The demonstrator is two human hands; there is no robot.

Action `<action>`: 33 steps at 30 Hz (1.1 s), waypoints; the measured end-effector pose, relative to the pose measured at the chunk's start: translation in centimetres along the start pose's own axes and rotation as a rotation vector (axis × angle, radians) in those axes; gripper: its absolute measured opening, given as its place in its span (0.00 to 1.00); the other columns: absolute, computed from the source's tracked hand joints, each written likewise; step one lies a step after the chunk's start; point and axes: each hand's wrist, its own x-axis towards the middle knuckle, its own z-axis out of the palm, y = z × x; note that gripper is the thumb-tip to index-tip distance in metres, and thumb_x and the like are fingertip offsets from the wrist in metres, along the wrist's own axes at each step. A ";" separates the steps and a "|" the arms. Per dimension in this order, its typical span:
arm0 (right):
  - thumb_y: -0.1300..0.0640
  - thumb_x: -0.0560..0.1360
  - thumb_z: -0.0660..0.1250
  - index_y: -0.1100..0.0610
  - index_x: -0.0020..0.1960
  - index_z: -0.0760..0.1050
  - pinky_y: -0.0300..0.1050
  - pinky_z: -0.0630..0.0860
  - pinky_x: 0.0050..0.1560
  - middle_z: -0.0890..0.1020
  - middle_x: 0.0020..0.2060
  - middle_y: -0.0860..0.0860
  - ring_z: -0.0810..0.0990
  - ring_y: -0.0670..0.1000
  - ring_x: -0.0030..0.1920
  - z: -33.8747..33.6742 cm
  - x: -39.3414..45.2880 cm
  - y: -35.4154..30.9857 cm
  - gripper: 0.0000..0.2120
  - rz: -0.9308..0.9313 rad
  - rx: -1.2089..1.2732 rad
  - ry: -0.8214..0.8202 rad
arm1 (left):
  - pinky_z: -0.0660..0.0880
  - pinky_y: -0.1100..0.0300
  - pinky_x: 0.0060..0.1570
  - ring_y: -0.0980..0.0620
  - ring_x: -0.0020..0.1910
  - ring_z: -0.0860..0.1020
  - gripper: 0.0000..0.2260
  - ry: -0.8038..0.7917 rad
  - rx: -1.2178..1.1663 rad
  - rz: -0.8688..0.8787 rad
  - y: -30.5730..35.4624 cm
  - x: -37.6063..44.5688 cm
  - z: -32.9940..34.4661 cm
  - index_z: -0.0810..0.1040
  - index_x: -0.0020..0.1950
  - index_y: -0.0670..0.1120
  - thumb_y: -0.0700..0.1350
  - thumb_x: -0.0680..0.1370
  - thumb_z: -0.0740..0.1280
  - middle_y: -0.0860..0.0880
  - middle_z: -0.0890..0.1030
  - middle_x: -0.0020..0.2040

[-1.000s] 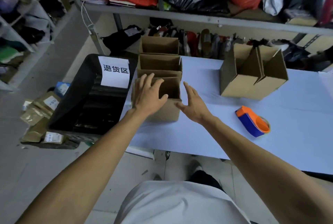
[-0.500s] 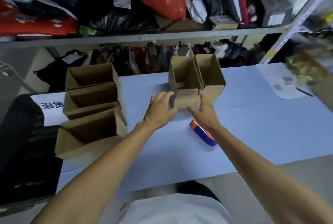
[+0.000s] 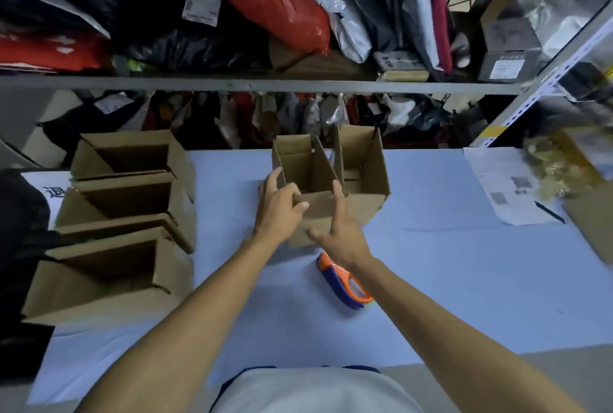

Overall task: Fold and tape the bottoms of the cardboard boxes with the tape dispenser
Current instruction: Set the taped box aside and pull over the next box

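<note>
Two open cardboard boxes stand side by side at the middle of the pale blue table. My left hand grips the near left corner of the left box, fingers over its rim. My right hand lies against that box's near wall with fingers spread, one fingertip reaching the rim. The right box touches it. An orange and blue tape dispenser lies on the table just below my right wrist.
Three open cardboard boxes stand in a row along the table's left side. Papers and a pen lie at the right. A shelf stuffed with bagged parcels runs behind the table.
My view has swung right from the left row of boxes. Both hands left the near box there, reached to the middle pair and now hold the left one.
</note>
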 end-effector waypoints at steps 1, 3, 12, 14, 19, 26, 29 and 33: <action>0.45 0.70 0.74 0.44 0.79 0.38 0.46 0.72 0.63 0.59 0.78 0.51 0.68 0.54 0.71 0.1 -0.4 -0.6 0.53 -0.020 0.040 0.038 | 0.63 0.52 0.68 0.48 0.75 0.57 0.08 0.042 -0.059 0.018 0.4 -0.6 -0.4 0.74 0.39 0.47 0.45 0.75 0.71 0.48 0.57 0.78; 0.42 0.66 0.77 0.44 0.79 0.37 0.49 0.68 0.70 0.60 0.77 0.52 0.63 0.52 0.74 0.6 -1.0 -1.7 0.58 -0.052 0.119 0.107 | 0.62 0.53 0.69 0.48 0.74 0.59 0.12 0.120 -0.113 0.022 1.2 -1.9 -1.1 0.70 0.34 0.48 0.46 0.74 0.72 0.46 0.60 0.77; 0.40 0.64 0.76 0.50 0.80 0.39 0.41 0.60 0.69 0.60 0.74 0.50 0.60 0.48 0.73 2.8 -3.8 -2.2 0.60 -0.008 0.168 0.186 | 0.65 0.64 0.62 0.52 0.64 0.71 0.09 0.140 -0.247 0.008 -0.5 -5.4 -2.5 0.79 0.52 0.46 0.50 0.77 0.68 0.49 0.73 0.61; 0.37 0.64 0.72 0.46 0.80 0.42 0.49 0.64 0.72 0.62 0.75 0.47 0.63 0.48 0.73 2.5 -4.0 -1.5 0.55 0.079 0.329 0.127 | 0.64 0.57 0.68 0.49 0.67 0.68 0.18 0.090 -0.288 -0.048 -2.3 -5.3 -2.9 0.74 0.65 0.48 0.54 0.78 0.67 0.48 0.69 0.68; 0.35 0.65 0.69 0.41 0.79 0.53 0.56 0.66 0.72 0.69 0.72 0.43 0.70 0.49 0.70 2.6 -4.0 0.9 0.47 0.224 0.615 -0.026 | 0.64 0.43 0.70 0.41 0.73 0.61 0.37 -0.112 -0.157 -0.327 -7.2 -4.6 -3.6 0.58 0.76 0.58 0.65 0.71 0.69 0.47 0.54 0.77; 0.36 0.67 0.74 0.32 0.76 0.47 0.42 0.68 0.67 0.65 0.71 0.29 0.68 0.36 0.70 2.2 -3.9 1.3 0.48 0.156 0.684 -0.140 | 0.68 0.57 0.57 0.52 0.63 0.71 0.28 0.155 -0.376 -0.261 -8.3 -3.7 -4.1 0.66 0.71 0.53 0.62 0.75 0.67 0.52 0.72 0.66; 0.26 0.70 0.63 0.29 0.75 0.49 0.48 0.56 0.75 0.51 0.76 0.31 0.52 0.38 0.77 2.0 -3.2 0.2 0.39 0.122 0.663 -0.200 | 0.71 0.60 0.42 0.54 0.44 0.76 0.18 0.332 -0.414 -0.189 -7.4 -3.3 -4.6 0.73 0.59 0.51 0.59 0.76 0.67 0.48 0.77 0.47; 0.34 0.76 0.61 0.36 0.78 0.52 0.51 0.53 0.77 0.51 0.79 0.39 0.50 0.42 0.78 2.8 -2.1 0.0 0.34 0.136 0.678 -0.143 | 0.67 0.79 0.42 0.55 0.50 0.72 0.14 0.302 -0.256 -0.087 -7.1 -3.5 -4.1 0.74 0.61 0.51 0.48 0.76 0.71 0.48 0.69 0.58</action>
